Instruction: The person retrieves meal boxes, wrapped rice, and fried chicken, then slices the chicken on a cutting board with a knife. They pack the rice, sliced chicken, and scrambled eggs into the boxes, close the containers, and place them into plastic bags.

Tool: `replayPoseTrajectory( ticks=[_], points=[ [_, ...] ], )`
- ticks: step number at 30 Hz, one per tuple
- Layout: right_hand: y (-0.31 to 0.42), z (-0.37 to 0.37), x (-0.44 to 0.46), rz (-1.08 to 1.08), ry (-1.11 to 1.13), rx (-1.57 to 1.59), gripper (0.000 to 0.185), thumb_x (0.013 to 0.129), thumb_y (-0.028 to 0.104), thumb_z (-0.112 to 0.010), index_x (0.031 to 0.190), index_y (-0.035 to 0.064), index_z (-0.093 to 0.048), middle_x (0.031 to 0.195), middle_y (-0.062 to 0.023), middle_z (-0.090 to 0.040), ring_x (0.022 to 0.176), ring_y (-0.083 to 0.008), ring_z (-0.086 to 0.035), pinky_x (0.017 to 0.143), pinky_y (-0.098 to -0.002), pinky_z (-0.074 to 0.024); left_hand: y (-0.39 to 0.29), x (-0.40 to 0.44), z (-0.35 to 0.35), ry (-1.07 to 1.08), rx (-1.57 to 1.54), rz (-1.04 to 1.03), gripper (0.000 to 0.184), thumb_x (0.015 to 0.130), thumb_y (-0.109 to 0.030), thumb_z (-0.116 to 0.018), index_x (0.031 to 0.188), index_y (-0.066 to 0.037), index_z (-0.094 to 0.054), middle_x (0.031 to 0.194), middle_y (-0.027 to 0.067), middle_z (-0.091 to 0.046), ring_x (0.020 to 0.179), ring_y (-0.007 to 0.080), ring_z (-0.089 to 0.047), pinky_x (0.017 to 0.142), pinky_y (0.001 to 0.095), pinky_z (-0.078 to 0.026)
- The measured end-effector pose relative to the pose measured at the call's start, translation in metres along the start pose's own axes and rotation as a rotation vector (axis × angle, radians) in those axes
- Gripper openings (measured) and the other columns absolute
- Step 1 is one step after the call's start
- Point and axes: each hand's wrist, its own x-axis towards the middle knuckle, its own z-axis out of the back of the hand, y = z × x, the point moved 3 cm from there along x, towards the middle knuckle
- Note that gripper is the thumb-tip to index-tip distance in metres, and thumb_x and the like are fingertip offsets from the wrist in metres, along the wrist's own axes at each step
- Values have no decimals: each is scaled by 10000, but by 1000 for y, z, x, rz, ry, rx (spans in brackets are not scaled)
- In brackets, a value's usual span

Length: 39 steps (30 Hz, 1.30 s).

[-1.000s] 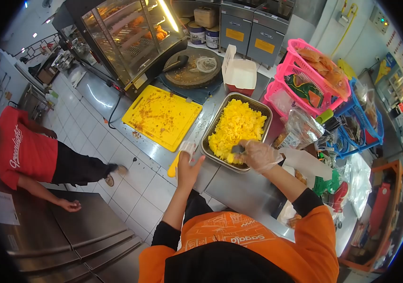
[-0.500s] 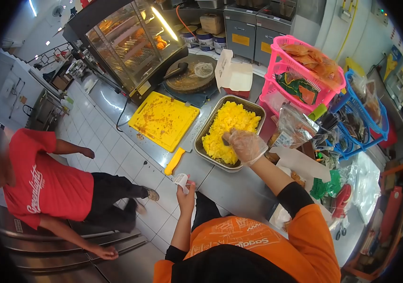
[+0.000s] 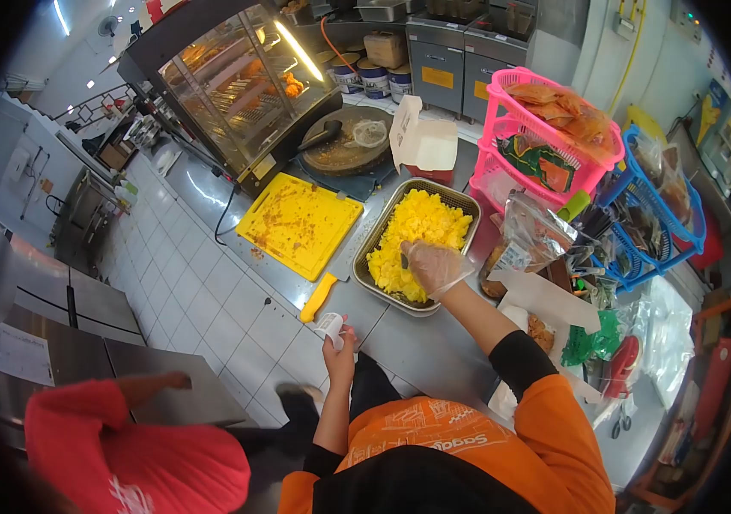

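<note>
The right hand (image 3: pixel 435 267), in a clear plastic glove, is closed around a dark utensil (image 3: pixel 405 259) (mostly hidden by the fingers) over chunky yellow food (image 3: pixel 423 218). That food lies heaped in a metal tray (image 3: pixel 471 204) on the counter (image 3: pixel 434 360). The left hand (image 3: pixel 340 355) grips a small white cup (image 3: pixel 330 327), tilted, near the counter's edge. Just beyond the cup lies a yellow-handled knife (image 3: pixel 318 298), beside a crumb-strewn yellow cutting board (image 3: pixel 297 227); behind the tray stands an open white box (image 3: pixel 429 146), and a person in a red shirt (image 3: pixel 143 454) is at the left
</note>
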Motion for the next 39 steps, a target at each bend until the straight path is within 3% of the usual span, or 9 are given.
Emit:
replayPoseTrajectory(
  ticks=[4,10,13,16,19,22,31,34,39],
  points=[
    [-5,19,-2,-159,-4,241,320,909,269,-541,1168,86,-591,1088,-190,-656,954,-356,-649,845,-437,-501,11,19,13,-23,-42,24,340,926,-122,-607,1246,-13,-575,925,4,-583,794,88,-537,715,238,-463],
    [-31,12,7,-90,13,359,399,840,254,-603,1214,116,-579,1076,-192,-650,971,-368,-625,889,-418,-487,4,63,29,-13,-114,32,336,929,-128,-608,1241,-8,-576,972,25,-583,832,98,-545,728,240,-478],
    [-31,15,5,-246,85,580,406,818,259,-607,1196,112,-587,991,-163,-655,958,-327,-628,881,-375,-490,-19,86,37,-53,-42,42,336,929,-119,-604,1244,-5,-572,981,34,-584,843,103,-546,726,238,-476],
    [-22,26,2,-555,216,973,355,854,279,-580,1156,97,-623,1085,-150,-662,993,-294,-639,844,-363,-503,-7,123,53,-39,-96,23,336,925,-102,-599,1247,-7,-568,989,42,-589,842,106,-548,734,235,-470],
    [-33,5,11,206,-241,297,326,850,269,-626,1125,94,-634,1021,-98,-668,908,-203,-650,806,-308,-507,-6,152,63,-29,-107,28,362,917,-96,-594,1268,-13,-557,1026,59,-605,841,128,-569,766,249,-464],
    [-27,1,6,-602,-38,950,314,811,209,-697,1099,94,-640,1009,-59,-653,887,-136,-621,803,-279,-493,-19,173,67,-9,-88,37,344,927,-99,-591,1262,-34,-553,997,50,-594,799,128,-558,755,246,-460],
    [-17,-15,0,-654,-273,1143,309,757,24,-663,1055,100,-632,1032,-27,-620,1018,-143,-580,879,-275,-450,-62,206,55,92,-163,-8,367,930,-172,-605,1264,-29,-555,1002,44,-595,845,142,-552,818,283,-447],
    [-19,-31,3,-530,-437,1018,399,728,-82,-612,1079,106,-598,950,5,-575,755,-77,-520,623,-217,-445,-65,210,46,119,-189,9,370,932,-171,-603,1268,-24,-554,1002,41,-596,844,143,-553,823,283,-443],
    [-21,-44,4,-507,-415,1024,474,733,-79,-623,1155,119,-539,938,4,-573,777,-87,-527,633,-222,-447,-67,207,40,158,-213,24,372,934,-159,-598,1277,-22,-547,999,38,-596,846,144,-555,818,284,-445]
  ],
)
